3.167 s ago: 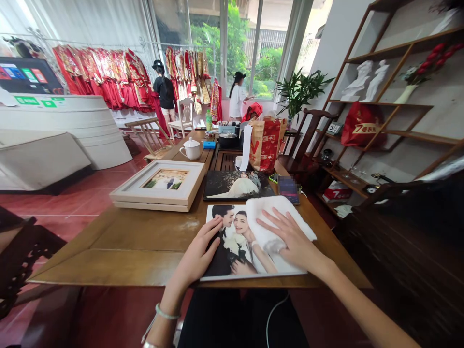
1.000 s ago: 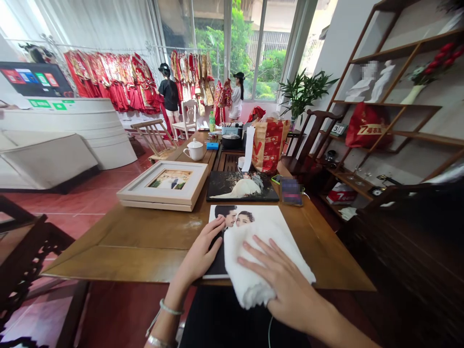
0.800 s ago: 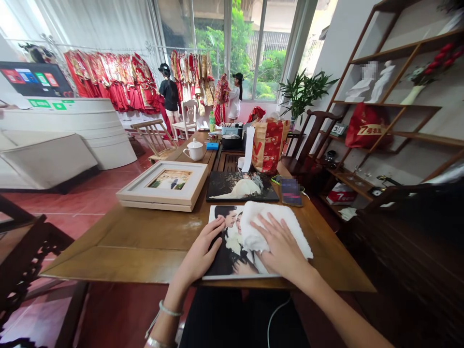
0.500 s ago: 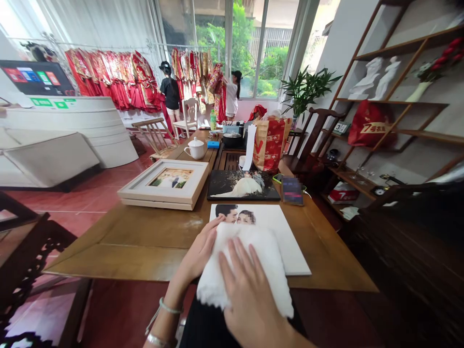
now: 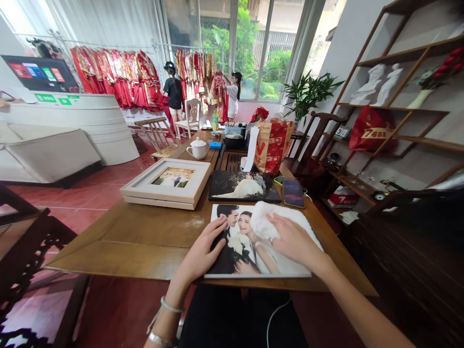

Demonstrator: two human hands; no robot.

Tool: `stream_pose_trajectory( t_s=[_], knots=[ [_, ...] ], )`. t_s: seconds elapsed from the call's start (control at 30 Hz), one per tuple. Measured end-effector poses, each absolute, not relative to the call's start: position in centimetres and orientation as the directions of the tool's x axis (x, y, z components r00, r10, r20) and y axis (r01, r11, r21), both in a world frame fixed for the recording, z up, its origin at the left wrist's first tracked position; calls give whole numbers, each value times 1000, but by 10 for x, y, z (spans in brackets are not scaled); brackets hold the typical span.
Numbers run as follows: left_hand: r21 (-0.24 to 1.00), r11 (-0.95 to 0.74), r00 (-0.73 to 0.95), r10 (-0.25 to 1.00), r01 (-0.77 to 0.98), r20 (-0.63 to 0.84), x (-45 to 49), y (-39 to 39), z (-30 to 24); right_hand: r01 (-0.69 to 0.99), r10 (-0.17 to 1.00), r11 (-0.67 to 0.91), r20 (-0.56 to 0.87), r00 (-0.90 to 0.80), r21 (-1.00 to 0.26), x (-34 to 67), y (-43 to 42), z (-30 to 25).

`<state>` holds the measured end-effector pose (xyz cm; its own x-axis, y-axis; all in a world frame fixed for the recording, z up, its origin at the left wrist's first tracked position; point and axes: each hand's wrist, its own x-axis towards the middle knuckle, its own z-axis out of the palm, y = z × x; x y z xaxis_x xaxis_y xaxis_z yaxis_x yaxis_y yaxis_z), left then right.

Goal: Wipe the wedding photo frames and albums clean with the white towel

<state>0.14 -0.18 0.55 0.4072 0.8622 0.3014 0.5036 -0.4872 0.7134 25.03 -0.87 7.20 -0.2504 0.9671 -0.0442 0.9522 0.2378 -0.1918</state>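
The right hand (image 5: 295, 241) has swung the white cloth (image 5: 266, 224) back from the near edge up to the far right part of the wedding photo print (image 5: 239, 246), fingers flat and pressing it down. The left hand (image 5: 201, 253), open and spread, stays braced on the print's left edge, pinning it to the table (image 5: 145, 241). By this back-and-forth, the wiping seems to be mid-course, with the print lying at the table's near edge.
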Motion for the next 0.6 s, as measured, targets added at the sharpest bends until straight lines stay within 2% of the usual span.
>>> stream_pose_trajectory(
  t_s=[0.17, 0.37, 0.47, 0.6],
  knots=[
    [712, -497, 399, 858, 495, 322, 2, -2, 5, 902, 914, 390, -37, -403, -186, 209, 50, 85],
    [699, -432, 352, 897, 569, 268, 3, -3, 5, 724, 760, 636, 52, -648, -267, 147, 65, 71],
    [700, -436, 358, 895, 566, 268, 3, -3, 4, 702, 750, 645, 74, -658, -302, 151, 62, 63],
    [710, -467, 383, 876, 527, 292, 2, -2, 4, 776, 830, 545, 74, -553, -319, 196, 61, 57]
  ],
)
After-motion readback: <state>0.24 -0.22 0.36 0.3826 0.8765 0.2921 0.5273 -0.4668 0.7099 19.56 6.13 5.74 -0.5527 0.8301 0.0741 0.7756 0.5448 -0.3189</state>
